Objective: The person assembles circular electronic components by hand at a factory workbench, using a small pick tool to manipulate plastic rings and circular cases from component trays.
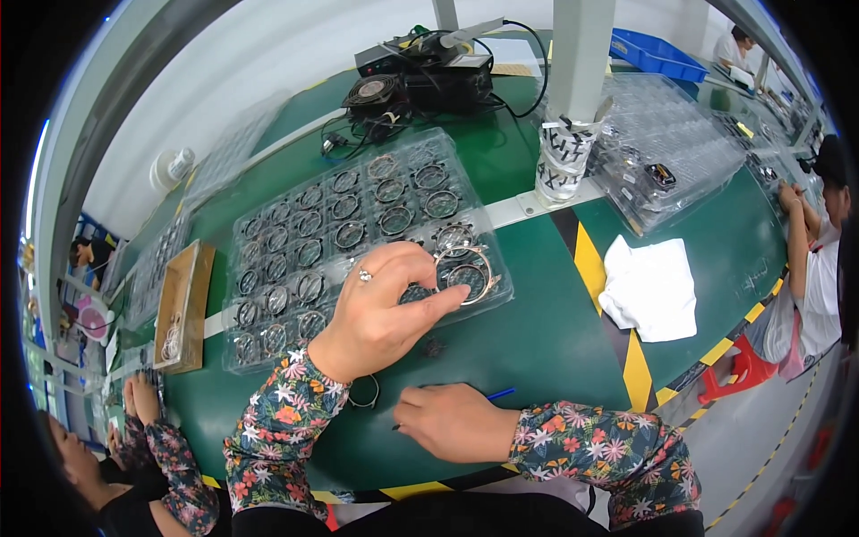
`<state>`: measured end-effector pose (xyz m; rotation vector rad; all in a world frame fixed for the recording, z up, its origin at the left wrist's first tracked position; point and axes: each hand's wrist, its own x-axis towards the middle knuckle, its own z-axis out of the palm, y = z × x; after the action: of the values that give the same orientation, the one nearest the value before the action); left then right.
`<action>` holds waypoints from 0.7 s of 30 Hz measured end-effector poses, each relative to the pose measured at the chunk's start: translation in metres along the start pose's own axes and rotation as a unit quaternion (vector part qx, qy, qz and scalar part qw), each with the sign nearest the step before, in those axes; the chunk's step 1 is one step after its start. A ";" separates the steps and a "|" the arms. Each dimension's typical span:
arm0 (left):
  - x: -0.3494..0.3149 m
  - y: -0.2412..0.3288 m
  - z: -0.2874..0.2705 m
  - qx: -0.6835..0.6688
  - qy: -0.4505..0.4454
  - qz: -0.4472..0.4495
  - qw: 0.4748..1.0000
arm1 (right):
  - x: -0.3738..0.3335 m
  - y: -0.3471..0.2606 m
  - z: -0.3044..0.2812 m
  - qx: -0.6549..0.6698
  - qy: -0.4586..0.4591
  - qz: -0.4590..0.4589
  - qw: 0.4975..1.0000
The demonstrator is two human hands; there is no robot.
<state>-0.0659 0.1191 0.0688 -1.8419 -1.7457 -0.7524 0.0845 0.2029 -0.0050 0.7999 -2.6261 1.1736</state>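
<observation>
Metal ring [489, 272] pinched between left hand's [380, 304] thumb and forefinger.

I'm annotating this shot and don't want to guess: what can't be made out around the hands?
In the head view:
Some pockets of the clear tray: covered by the left hand.
Whether the blue stick and dark tip are one tool: the right hand covers between.
Lower ring: partly hidden by the left sleeve.
Held ring: fine details too small.
</observation>
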 end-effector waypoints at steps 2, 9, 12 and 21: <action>-0.001 -0.001 0.001 0.003 0.000 0.005 1.000 | 0.000 0.001 0.000 -0.002 0.003 -0.002 1.000; -0.001 0.004 -0.004 0.034 -0.019 0.058 0.998 | 0.000 0.000 0.000 -0.002 -0.008 0.004 1.000; -0.004 0.007 -0.006 0.031 -0.023 0.063 0.997 | 0.000 0.001 0.001 -0.004 -0.005 0.003 1.000; -0.025 0.043 -0.040 0.034 -0.033 0.048 0.998 | 0.002 0.012 -0.004 -0.020 0.076 0.034 0.996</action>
<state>-0.0263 0.0708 0.0813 -1.9088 -1.6882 -0.5932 0.0759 0.2115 -0.0094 0.5933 -2.5605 1.1464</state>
